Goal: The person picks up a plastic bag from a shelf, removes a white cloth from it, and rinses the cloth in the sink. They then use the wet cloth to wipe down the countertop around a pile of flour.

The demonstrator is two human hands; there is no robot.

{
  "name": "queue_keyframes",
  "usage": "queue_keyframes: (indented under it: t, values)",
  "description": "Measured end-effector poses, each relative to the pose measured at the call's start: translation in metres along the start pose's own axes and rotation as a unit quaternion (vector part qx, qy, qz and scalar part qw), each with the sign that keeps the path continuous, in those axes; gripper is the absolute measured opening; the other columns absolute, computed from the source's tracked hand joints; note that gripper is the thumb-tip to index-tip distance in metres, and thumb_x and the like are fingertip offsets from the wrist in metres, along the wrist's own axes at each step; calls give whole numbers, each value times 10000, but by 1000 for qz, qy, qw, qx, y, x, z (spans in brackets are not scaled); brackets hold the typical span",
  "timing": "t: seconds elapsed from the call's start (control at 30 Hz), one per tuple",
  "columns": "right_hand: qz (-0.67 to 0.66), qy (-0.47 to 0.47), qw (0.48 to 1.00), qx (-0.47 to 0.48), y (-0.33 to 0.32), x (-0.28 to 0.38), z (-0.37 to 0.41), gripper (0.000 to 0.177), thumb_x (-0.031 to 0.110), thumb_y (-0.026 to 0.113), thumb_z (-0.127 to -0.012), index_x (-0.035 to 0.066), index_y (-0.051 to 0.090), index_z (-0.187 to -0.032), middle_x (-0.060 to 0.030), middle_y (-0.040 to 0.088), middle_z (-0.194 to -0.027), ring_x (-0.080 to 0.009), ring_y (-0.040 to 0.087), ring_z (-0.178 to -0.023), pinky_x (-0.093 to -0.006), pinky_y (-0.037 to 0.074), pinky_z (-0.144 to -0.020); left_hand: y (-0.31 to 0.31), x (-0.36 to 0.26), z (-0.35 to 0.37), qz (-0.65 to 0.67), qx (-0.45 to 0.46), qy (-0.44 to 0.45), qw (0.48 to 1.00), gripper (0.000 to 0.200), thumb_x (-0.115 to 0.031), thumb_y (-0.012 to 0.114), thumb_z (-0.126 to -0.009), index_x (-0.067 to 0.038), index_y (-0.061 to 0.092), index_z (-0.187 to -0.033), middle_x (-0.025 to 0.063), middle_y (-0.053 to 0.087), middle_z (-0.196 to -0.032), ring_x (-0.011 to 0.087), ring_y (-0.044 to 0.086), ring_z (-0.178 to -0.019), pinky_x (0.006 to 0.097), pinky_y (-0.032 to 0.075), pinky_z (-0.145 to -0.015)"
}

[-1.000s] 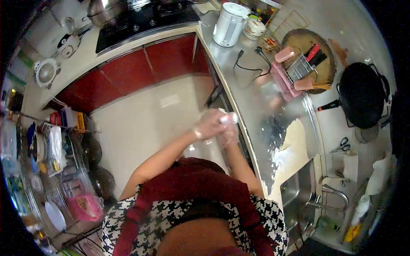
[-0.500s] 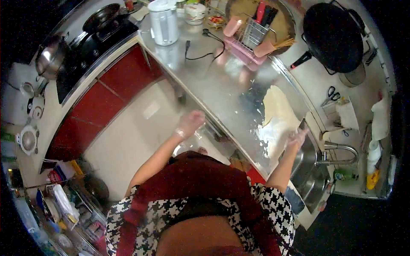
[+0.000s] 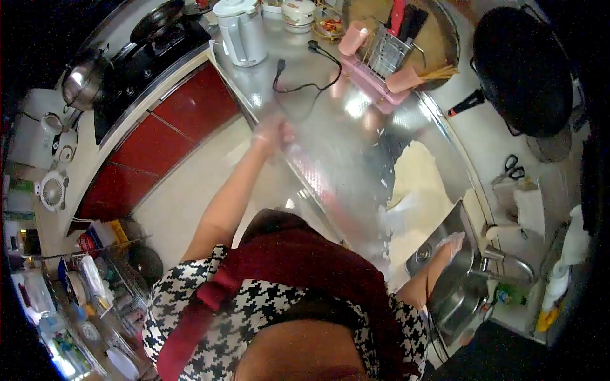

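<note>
A pale flat sheet of dough (image 3: 410, 170) lies on the metal counter (image 3: 343, 143), a white powdery patch (image 3: 412, 208) on its lower half. My right hand (image 3: 450, 246), in a clear plastic glove, is over the sink (image 3: 459, 279) beside the dough's lower right edge. Its fingers look stretched out, with nothing visible in them. At the counter's left edge is my left hand (image 3: 273, 134), also gloved and smeared by motion. How its fingers are set, and whether they hold anything, cannot be made out. A black power cord (image 3: 308, 86) lies beyond it.
A white electric kettle (image 3: 244, 38) stands at the far left of the counter. A pink utensil rack (image 3: 375, 86) is at the back. Past the sink's faucet (image 3: 508, 263) lie scissors (image 3: 511, 168) and a large black pan (image 3: 524, 73). The stove (image 3: 149, 66) is to the left.
My left hand has moved forward from over the floor to the counter's edge. My right hand has drawn back from the dough's edge to over the sink. The view has shifted slightly.
</note>
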State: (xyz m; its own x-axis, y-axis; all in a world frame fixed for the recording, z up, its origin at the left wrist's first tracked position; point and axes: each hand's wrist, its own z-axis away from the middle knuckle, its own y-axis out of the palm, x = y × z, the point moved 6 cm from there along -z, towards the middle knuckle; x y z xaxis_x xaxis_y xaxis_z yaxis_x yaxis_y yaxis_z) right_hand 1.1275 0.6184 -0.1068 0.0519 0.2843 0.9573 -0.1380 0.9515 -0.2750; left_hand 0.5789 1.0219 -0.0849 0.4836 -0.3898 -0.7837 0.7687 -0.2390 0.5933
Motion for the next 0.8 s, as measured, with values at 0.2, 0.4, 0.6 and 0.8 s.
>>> queue_keyframes:
  t: [0.2,0.4,0.6,0.8]
  values:
    - [78,-64,967,234,104,23,49,377,294,468,-855,120,469,-1189,-63,471,-1187,-218,502,-961,-369,457,-720,-46,-60,-32,-9,-241,45,969,131,-182,486,-847,-113,441,-745,18,412,-561,152,441,-499,294,383,-424]
    - [-150,0,915,375,211,140,199,462,294,604,-797,113,470,-1201,-13,569,-986,-113,540,-799,-216,430,-578,-71,-36,-100,64,-135,36,988,192,-159,572,-803,-80,545,-976,57,554,-771,136,501,-583,266,425,-471]
    - [-137,-26,824,549,327,202,297,453,216,578,-817,89,452,-1232,-65,561,-1076,-142,573,-869,-244,470,-685,-22,-32,-26,-286,-177,230,913,180,-102,477,-812,-89,547,-977,21,533,-657,125,487,-493,240,413,-435]
    - [324,-349,704,526,370,214,348,643,487,508,-811,173,315,-1337,-153,398,-1307,-159,428,-1172,-333,234,-1044,48,-1,26,-361,-92,207,905,461,-101,524,-794,-123,382,-1232,39,566,-722,105,553,-561,230,450,-500]
